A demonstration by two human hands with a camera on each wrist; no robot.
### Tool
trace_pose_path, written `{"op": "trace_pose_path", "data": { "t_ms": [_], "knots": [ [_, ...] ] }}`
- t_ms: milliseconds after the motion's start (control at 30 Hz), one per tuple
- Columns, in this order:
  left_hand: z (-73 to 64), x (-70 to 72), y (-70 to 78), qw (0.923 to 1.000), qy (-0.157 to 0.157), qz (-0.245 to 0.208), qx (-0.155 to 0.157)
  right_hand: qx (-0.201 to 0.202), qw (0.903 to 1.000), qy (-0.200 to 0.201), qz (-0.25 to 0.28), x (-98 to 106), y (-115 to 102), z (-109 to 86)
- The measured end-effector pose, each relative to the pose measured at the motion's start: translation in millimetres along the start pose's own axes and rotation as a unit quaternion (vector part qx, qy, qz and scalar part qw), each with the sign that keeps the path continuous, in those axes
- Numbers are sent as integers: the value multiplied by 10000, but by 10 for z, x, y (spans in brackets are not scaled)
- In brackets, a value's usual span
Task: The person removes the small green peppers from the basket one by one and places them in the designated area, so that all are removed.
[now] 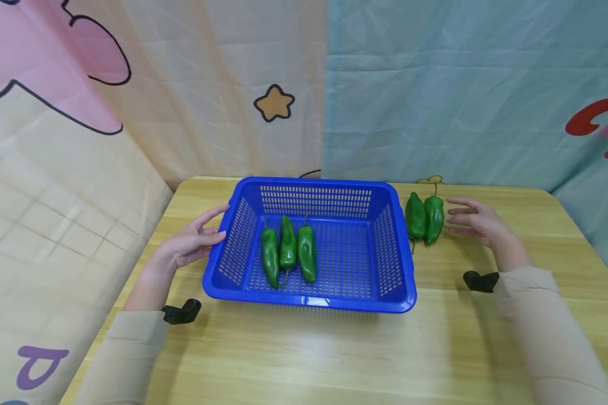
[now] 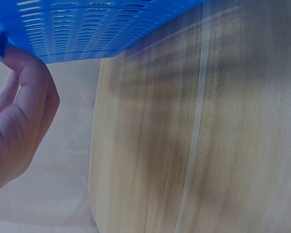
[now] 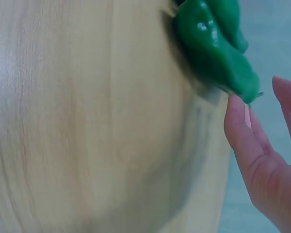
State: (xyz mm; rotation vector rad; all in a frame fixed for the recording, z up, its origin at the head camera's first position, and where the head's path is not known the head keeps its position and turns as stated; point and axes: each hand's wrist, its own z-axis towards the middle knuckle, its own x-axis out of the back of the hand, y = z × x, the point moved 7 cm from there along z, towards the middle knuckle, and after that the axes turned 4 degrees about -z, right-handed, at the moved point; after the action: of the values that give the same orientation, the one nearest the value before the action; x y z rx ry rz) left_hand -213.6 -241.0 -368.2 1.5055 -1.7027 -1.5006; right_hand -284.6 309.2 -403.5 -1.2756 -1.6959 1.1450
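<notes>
A blue plastic basket [image 1: 314, 304] with slotted walls stands on the table, three green peppers [image 1: 307, 254] lying side by side in its left half. At the basket's left rim, my left hand [image 1: 190, 242] grips the edge with thumb and fingers; the left wrist view shows fingertips [image 2: 20, 58] right at the rim's corner. Outside the basket on the right, two more green peppers [image 1: 434, 219] lie against each other. My right hand [image 1: 478, 225] is just right of them, fingers spread and holding nothing. In the right wrist view a fingertip comes close to one pepper's end [image 3: 245, 85].
The light wooden table [image 1: 304, 354] runs up to printed curtains [image 1: 436, 101] behind and at the left side. Black wrist mounts [image 1: 182, 312] sit below both hands. Table surface shows in front of the basket and around the right forearm.
</notes>
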Motion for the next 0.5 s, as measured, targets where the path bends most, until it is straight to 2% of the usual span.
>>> {"op": "trace_pose_path", "data": {
  "t_ms": [233, 500],
  "knots": [
    [-7, -2, 2, 10000, 60, -37, 54, 206, 9973, -385, 598, -92, -208, -131],
    [-7, -4, 8, 10000, -44, 13, 8, 367, 9959, -714, 420, -278, -402, -267]
  ]
}}
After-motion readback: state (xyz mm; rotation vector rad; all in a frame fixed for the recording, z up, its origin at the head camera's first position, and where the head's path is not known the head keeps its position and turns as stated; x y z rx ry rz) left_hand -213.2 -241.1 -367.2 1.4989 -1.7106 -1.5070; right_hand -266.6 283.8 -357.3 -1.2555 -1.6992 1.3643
